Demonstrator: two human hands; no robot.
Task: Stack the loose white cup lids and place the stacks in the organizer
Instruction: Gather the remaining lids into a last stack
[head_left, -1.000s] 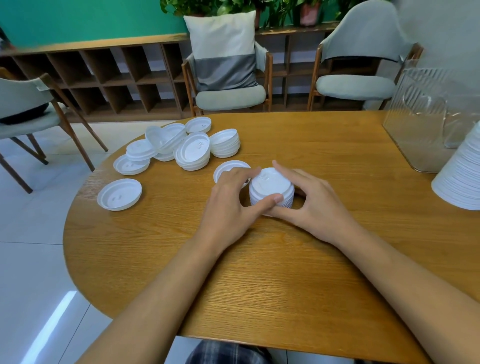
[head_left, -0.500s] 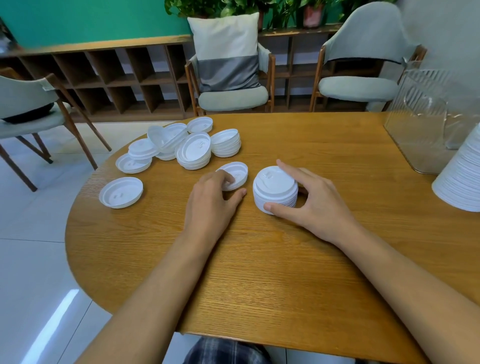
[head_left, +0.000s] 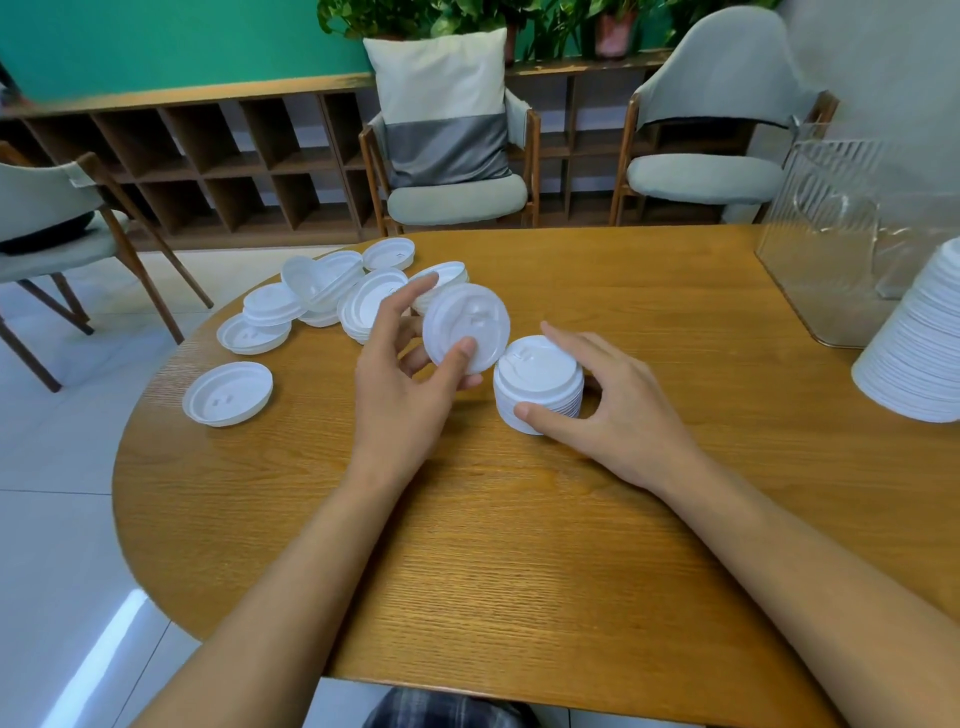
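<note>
The round wooden desk (head_left: 519, 545) runs out of the picture at its near right side. On its far right stands a clear ribbed plastic organizer (head_left: 826, 244); its right part is cut off by the frame, and what lies inside is hard to make out through the walls. In front of it, a tall leaning stack of white lids (head_left: 919, 353) is also cut by the right edge. At the far left of the desk lies a jumbled pile of loose white cup lids (head_left: 322, 291), several overlapping, so that their number cannot be told.

The right grip (head_left: 608, 400) is clenched round a short stack of white lids (head_left: 537, 382) near the middle of the desk. The thumb touches its near base and the fingers curve round its far side, hiding that side. The left grip (head_left: 400, 384) is raised just left of it and pinches a single white lid (head_left: 466, 327). The thumb presses its face, with fingers behind it and partly hidden. This lid is tilted, top towards the camera, and its lower right rim is at the short stack's top. Whether they touch cannot be told.

An upturned white lid (head_left: 227, 393) lies alone near the desk's left rim. The moulded marks on the lids are too small to read.
</note>
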